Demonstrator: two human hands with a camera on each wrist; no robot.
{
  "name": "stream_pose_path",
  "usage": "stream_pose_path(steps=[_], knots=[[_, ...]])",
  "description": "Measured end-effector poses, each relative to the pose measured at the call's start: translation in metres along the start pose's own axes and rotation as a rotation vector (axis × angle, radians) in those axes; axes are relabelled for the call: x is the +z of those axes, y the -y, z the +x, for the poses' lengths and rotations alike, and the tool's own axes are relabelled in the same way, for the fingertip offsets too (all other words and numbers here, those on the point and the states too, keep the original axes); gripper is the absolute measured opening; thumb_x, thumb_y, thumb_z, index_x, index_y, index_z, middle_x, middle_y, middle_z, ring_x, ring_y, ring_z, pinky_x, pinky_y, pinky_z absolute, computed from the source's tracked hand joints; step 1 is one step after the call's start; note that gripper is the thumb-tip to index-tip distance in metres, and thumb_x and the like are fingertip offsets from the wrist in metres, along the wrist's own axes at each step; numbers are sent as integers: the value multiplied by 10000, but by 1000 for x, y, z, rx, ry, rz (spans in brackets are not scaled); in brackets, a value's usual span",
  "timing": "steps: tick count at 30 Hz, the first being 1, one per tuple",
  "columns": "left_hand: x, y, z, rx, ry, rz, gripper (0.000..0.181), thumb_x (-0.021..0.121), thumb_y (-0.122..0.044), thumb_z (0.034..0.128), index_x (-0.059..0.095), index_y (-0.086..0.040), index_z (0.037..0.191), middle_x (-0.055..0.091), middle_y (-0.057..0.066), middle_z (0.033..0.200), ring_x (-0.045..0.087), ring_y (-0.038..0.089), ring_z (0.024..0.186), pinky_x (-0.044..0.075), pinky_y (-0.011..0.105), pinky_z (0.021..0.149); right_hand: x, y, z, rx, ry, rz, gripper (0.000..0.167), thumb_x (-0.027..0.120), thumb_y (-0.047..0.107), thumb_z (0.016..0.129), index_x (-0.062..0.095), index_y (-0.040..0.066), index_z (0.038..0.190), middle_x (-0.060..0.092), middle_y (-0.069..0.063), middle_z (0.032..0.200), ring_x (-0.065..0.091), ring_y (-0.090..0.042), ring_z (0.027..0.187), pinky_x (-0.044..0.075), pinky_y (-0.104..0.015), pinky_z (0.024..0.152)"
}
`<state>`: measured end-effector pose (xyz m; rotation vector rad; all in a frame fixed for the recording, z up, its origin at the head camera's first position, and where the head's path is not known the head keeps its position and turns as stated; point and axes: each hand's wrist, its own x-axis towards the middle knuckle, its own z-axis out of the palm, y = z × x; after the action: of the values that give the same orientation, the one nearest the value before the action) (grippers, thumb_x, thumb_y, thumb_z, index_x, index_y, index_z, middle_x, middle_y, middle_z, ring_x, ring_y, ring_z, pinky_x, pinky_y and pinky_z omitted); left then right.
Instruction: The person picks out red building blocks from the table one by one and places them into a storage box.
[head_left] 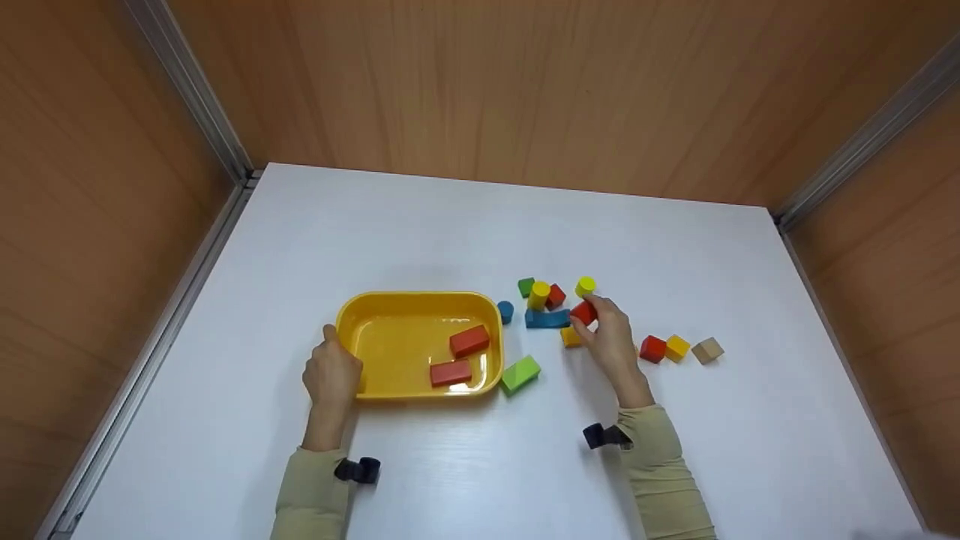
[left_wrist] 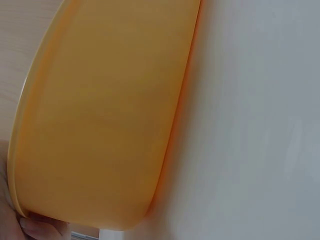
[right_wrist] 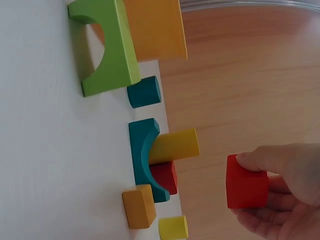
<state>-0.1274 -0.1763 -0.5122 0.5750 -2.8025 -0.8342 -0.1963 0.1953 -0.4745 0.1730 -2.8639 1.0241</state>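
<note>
My left hand [head_left: 332,369] grips the left rim of a yellow plastic tray [head_left: 394,341]; in the left wrist view the tray's outer wall [left_wrist: 100,115] hides most of that hand. Inside the tray, toward its right end, lie two red blocks, one [head_left: 469,341] behind the other [head_left: 451,373]. My right hand [head_left: 611,337] pinches a red block [right_wrist: 247,182] between thumb and fingers, held up off the table right of the tray. Near that hand are an orange block [head_left: 571,337], a blue arched block [head_left: 547,319] and a yellow cylinder [head_left: 586,286].
A green arched block [head_left: 520,375] and a blue cylinder [head_left: 505,311] sit by the tray's right side. Behind the blue arch are a taller yellow cylinder [head_left: 538,295], a red block [head_left: 556,296] and a green block [head_left: 526,287]. Red [head_left: 652,349], yellow [head_left: 677,348] and plain wooden [head_left: 707,350] cubes lie farther right.
</note>
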Motion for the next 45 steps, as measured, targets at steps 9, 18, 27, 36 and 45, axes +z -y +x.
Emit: stream_pose_path(steps=[9,18,27,36,45], knots=[[0,-2,-1,2,-11,5,326,526,46,760,425,87,1067,562,186,697,526,250,509,412,362,434,12,25,0,-68,9,74,448,640,129,801,497,-17,1200,529,-157,1151,509,-267,1025,410,-353,868],[0,-3,-2,-6,2,6,346,532,46,759,420,83,1084,567,194,707,540,260,522,421,372,442,24,44,-1,-137,-7,67,428,663,124,781,530,-12,1165,564,-152,1069,539,-252,959,435,-336,834],[1,-3,-2,1,-2,2,327,523,62,745,426,84,1056,577,212,709,543,261,498,413,353,409,39,63,-3,-144,35,59,428,664,140,782,534,13,1170,549,-126,1127,525,-229,997,427,-314,844],[0,-4,-1,-44,38,5,373,526,49,763,402,80,1114,571,204,735,536,255,522,420,359,447,52,82,-3,-140,100,77,440,650,178,796,522,55,1199,543,-85,1147,507,-189,1020,420,-277,850],[0,-4,0,-53,52,8,385,532,45,762,395,73,1122,572,201,745,541,257,534,422,361,457,66,95,-1,-149,159,107,435,630,186,813,503,61,1210,526,-74,1149,508,-169,1007,421,-258,842]])
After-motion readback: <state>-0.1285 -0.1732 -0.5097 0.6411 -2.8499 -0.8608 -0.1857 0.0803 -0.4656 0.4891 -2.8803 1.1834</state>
